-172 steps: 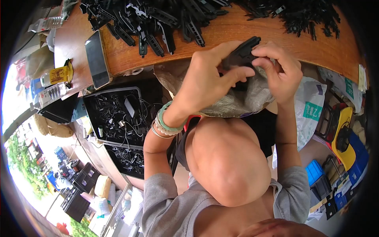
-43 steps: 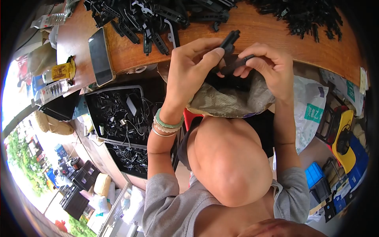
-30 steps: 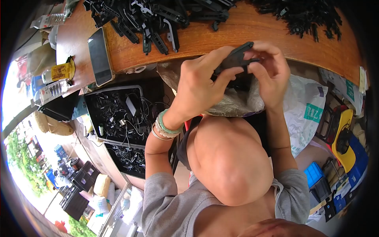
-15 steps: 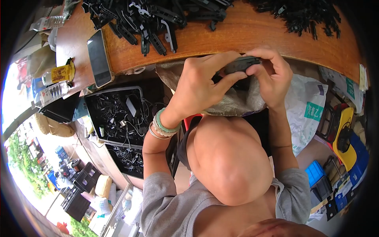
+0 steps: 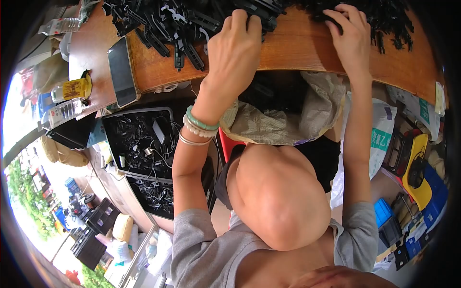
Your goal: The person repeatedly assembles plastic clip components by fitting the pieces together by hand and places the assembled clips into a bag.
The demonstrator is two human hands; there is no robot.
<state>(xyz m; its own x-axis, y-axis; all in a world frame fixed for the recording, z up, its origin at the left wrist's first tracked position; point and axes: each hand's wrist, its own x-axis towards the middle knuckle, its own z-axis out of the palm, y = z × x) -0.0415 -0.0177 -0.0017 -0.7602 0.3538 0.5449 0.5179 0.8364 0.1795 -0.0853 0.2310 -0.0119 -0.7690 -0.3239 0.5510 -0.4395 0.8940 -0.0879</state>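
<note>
My left hand [image 5: 235,53], with a pale green and a white bracelet on its wrist, reaches over the right part of a pile of long black plastic parts [image 5: 153,29]. Its fingers are spread and bent down, and the tips touch or nearly touch the parts. My right hand [image 5: 351,41] is at the pile of small black plastic parts [image 5: 391,31], fingers and thumb apart, tips partly lost among the pieces. I make out nothing held in either hand. Below the table edge an open woven sack [image 5: 273,125] gapes, with dark pieces inside.
A phone [image 5: 121,72] lies at the left of the wooden table [image 5: 297,50]. Black trays [image 5: 139,139] full of small parts and cables stand lower left. A white plastic bag [image 5: 379,134] hangs at the right, near a yellow and blue object [image 5: 420,168]. My raised knee [image 5: 278,197] is under the sack.
Both hands held a black plastic part over the sack. Now they have separated and moved up to the two piles. That part is out of sight, and the sack's mouth shows.
</note>
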